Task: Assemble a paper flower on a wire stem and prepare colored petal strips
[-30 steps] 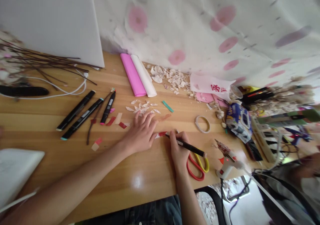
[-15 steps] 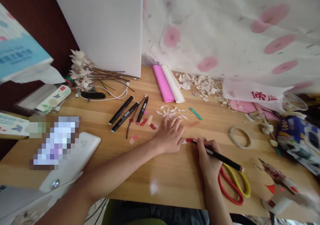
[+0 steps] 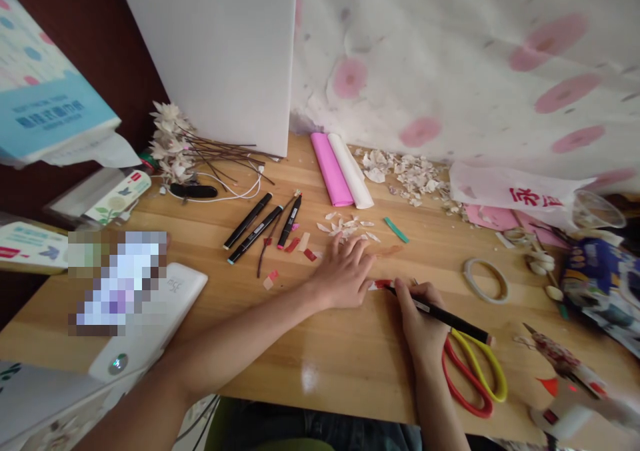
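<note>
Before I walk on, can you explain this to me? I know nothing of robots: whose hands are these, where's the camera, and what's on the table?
There is no machine here, just a person working bare-handed. The camera is worn on that person's head, looking forward and down.

The left hand lies spread on the wooden table, its thumb close to a small red-and-white strip. The right hand holds a black marker like a pen, its tip at the strip.

To the left lie three more markers. Farther back are a pink roll and a white roll. To the right is a ring of tape, and by the right wrist, red and yellow loops that look like scissor handles.
</note>
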`<state>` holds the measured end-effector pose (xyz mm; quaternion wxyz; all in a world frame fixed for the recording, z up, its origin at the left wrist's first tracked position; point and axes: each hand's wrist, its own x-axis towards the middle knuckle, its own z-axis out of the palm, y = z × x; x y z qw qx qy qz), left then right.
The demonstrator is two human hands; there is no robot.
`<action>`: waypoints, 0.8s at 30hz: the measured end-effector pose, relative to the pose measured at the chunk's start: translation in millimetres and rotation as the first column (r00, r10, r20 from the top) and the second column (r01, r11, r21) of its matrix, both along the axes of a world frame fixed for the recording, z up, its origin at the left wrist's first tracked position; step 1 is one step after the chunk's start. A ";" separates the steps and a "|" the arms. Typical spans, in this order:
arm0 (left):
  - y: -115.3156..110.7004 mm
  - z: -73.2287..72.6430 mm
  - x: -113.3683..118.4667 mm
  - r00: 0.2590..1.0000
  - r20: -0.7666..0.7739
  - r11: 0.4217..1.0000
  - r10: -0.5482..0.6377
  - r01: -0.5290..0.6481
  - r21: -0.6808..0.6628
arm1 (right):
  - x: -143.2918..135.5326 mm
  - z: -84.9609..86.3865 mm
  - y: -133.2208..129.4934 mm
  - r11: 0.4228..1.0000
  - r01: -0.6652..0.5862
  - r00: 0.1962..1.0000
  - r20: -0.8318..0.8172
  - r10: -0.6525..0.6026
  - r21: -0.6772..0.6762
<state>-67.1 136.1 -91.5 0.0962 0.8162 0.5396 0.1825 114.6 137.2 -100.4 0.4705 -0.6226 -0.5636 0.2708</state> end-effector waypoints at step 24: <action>-13.4 36.1 -11.8 0.977 0.064 0.960 0.204 -0.213 0.182 | -2.6 10.6 -15.9 0.980 0.064 0.995 -0.083 -0.049 0.187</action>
